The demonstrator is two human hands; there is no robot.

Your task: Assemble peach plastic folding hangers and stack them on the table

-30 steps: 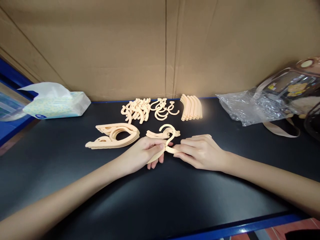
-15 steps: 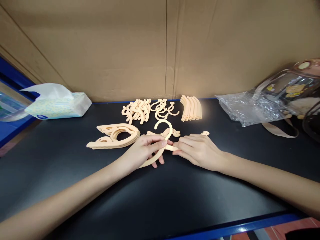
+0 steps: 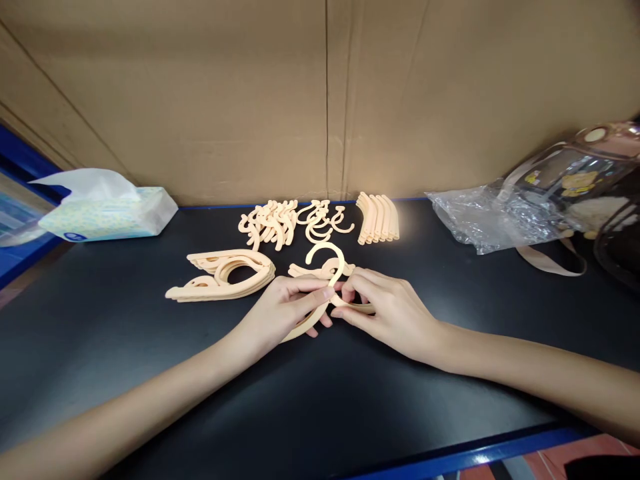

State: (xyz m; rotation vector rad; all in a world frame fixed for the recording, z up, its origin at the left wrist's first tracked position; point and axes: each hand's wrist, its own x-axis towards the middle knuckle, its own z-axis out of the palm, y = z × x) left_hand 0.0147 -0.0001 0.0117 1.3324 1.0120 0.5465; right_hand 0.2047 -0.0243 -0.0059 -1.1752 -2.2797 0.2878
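Near the middle of the black table (image 3: 450,373), left hand (image 3: 280,308) and right hand (image 3: 387,308) both pinch one peach hanger piece (image 3: 327,267); its hook points far; stacked pieces (image 3: 225,273) lie left.

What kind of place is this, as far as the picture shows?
Probably a hand-assembly bench in a small workshop. Sorted piles of peach plastic hanger parts lie on a black worktop walled off by cardboard, and both hands hold a hanger hook.

Two bare forearms, no sleeves, left hand (image 3: 280,310), right hand (image 3: 395,310), no rings or watch
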